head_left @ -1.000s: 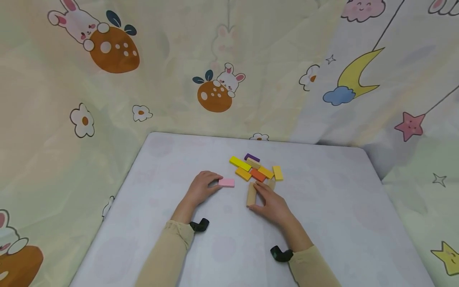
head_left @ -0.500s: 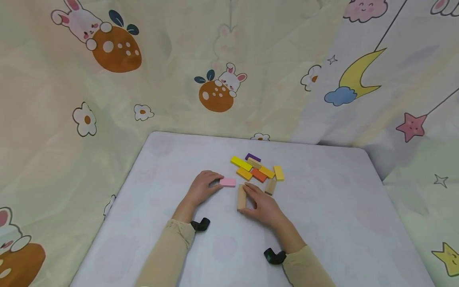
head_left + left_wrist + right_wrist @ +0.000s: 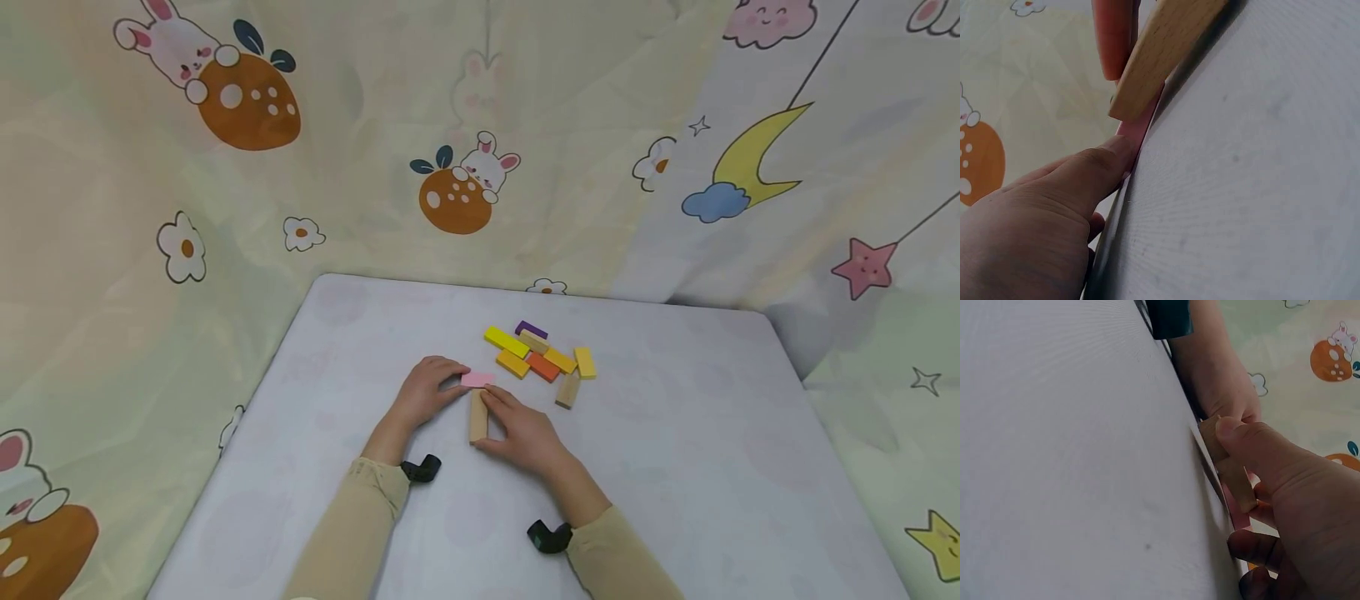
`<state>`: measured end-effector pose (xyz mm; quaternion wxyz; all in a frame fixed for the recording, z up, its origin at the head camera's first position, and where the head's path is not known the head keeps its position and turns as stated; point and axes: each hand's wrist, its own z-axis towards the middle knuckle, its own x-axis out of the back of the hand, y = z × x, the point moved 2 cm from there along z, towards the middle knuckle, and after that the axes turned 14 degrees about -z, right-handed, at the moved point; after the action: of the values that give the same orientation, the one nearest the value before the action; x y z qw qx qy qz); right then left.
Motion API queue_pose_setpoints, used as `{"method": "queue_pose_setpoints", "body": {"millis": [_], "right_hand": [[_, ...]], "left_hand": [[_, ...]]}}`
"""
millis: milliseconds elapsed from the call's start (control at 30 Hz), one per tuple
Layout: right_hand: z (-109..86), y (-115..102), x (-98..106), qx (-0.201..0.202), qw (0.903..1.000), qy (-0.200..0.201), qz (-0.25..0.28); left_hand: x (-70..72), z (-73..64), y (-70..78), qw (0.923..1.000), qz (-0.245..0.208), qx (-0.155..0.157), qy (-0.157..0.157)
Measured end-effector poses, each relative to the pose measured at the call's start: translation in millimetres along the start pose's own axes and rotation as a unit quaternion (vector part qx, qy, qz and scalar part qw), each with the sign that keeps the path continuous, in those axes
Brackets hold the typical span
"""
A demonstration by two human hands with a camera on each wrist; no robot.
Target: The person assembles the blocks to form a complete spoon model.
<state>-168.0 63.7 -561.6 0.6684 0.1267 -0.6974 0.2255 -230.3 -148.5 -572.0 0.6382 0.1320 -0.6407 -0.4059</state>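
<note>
My left hand [image 3: 426, 393] pinches the left end of a small pink block [image 3: 477, 379], which lies flat on the white table. Thumb and fingers of my right hand [image 3: 527, 435] grip a plain wooden block [image 3: 478, 418] by its two ends. That block stretches toward me, its far end right at the pink block's near side. From the left wrist view, the wooden block [image 3: 1163, 59] slants across and partly covers the pink block [image 3: 1135, 132], beside the left thumb [image 3: 1094, 169]. In the right wrist view, the right thumb [image 3: 1247, 440] lies over one end of the wooden block [image 3: 1237, 481].
Behind the hands lies a loose group of flat blocks: yellow [image 3: 507, 342], purple [image 3: 532, 330], red-orange [image 3: 543, 367] and several others. A second plain wooden block [image 3: 567, 392] lies at its near right. Printed cloth [image 3: 360, 108] hangs behind the table [image 3: 690, 433].
My right hand has moved left with the wooden block, from beside the group of blocks to just below the pink block. The left hand keeps its hold on the pink block.
</note>
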Motion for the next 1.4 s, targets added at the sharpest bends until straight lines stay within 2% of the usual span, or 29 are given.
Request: {"method": "queue_pose_setpoints", "body": {"millis": [133, 367, 700, 1400], "right_hand": [[0.9, -3.2, -0.4, 0.002, 0.9996, -0.006, -0.028], [-0.6, -5.3, -0.5, 0.018, 0.9982, 0.017, -0.054], [-1.8, -5.9, 0.5, 0.017, 0.9979, 0.029, -0.055], [-1.1, -6.9, -0.5, -0.004, 0.9986, 0.021, -0.049]], "left_hand": [[-0.4, 0.6, -1.1, 1.0, 0.002, 0.002, -0.002], [-0.2, 0.9, -1.4, 0.9999, -0.002, -0.012, 0.003], [-1.8, 1.7, -3.8, 0.9999, -0.003, -0.015, 0.006], [-1.7, 0.6, -3.8, 0.9999, -0.009, -0.003, 0.006]]}}
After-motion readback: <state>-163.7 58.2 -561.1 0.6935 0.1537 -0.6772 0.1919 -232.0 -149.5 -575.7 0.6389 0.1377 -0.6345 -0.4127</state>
